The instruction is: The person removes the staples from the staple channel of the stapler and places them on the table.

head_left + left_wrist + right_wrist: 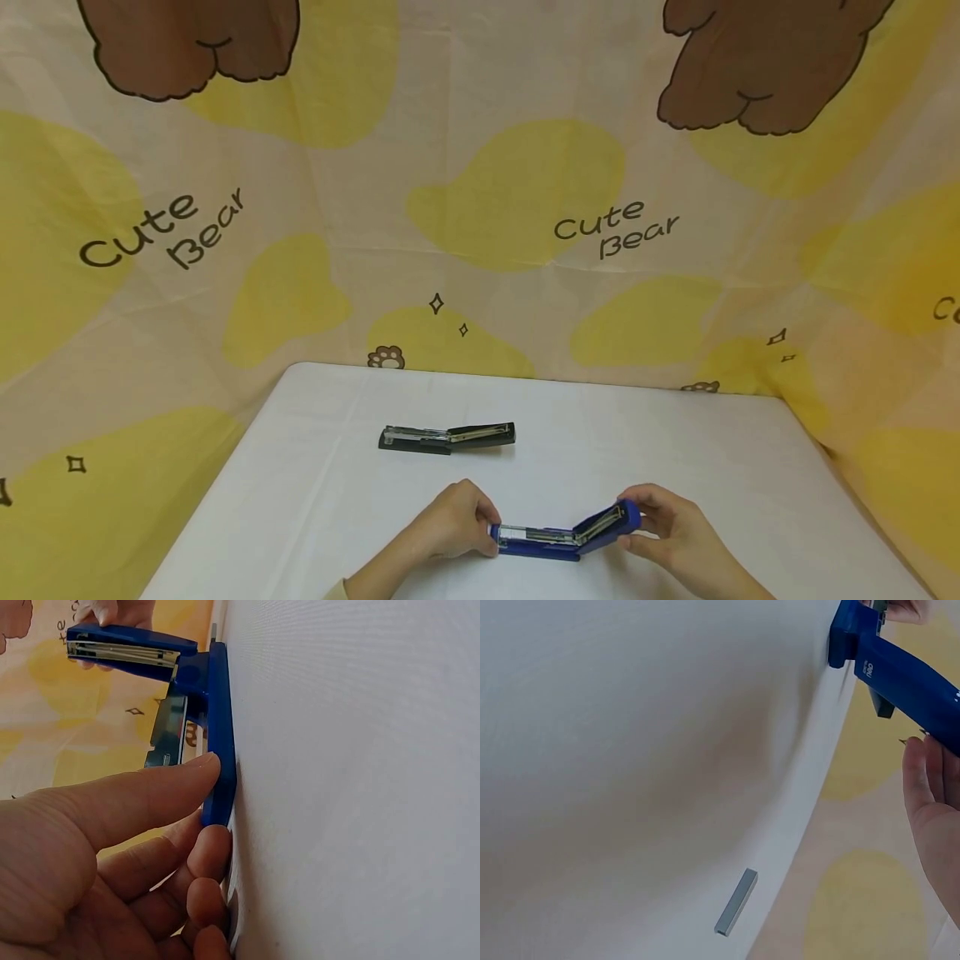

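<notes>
A blue stapler [538, 549] lies swung open near the table's front, its base low on the white surface and its upper arm raised at an angle to the right. My left hand [456, 523] pinches the base's left end, the thumb over its edge in the left wrist view. With thumb and fingers, my right hand [678, 533] holds the free end of the raised arm. Metal staple channels show along both halves. In the right wrist view, the arm's blue outer side [907, 682] carries small white lettering.
Farther back, left of centre, a black stapler [420, 445] lies opened out on the white table [637, 442]. A strip of staples [736, 902] rests near the table's edge in the right wrist view. Behind stands a yellow and cream printed cloth [480, 200].
</notes>
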`<state>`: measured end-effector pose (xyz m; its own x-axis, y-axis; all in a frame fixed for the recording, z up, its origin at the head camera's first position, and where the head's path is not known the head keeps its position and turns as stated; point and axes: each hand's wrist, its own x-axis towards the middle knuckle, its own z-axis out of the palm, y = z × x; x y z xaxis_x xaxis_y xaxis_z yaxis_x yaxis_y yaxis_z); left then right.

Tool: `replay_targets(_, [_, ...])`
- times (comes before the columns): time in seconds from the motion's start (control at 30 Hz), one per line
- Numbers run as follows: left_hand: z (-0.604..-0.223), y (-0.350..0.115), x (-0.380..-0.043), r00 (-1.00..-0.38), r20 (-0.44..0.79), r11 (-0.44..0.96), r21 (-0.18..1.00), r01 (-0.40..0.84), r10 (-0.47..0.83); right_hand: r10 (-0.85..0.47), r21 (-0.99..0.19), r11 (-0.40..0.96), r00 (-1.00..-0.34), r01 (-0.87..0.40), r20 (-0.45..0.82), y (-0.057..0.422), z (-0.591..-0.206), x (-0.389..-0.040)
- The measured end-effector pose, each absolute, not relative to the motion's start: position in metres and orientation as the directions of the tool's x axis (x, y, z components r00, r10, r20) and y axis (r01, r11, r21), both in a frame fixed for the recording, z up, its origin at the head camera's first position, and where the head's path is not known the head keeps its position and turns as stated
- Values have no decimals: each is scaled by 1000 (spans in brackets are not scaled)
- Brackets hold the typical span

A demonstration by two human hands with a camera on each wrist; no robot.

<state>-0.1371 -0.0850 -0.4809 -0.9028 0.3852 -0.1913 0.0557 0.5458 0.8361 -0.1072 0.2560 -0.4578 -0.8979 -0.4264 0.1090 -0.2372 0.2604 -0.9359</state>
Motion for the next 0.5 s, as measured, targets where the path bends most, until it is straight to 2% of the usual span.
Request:
replay_targets(0.3, [-481, -85, -138, -903, -193, 550, 833, 55, 383, -412, -927, 322, -910, -191, 45, 263, -459, -107])
replay_targets(0.5, [-481, -85, -138, -903, -193, 553, 832, 57, 383, -412, -920, 335, -910, -205, 52, 269, -462, -108])
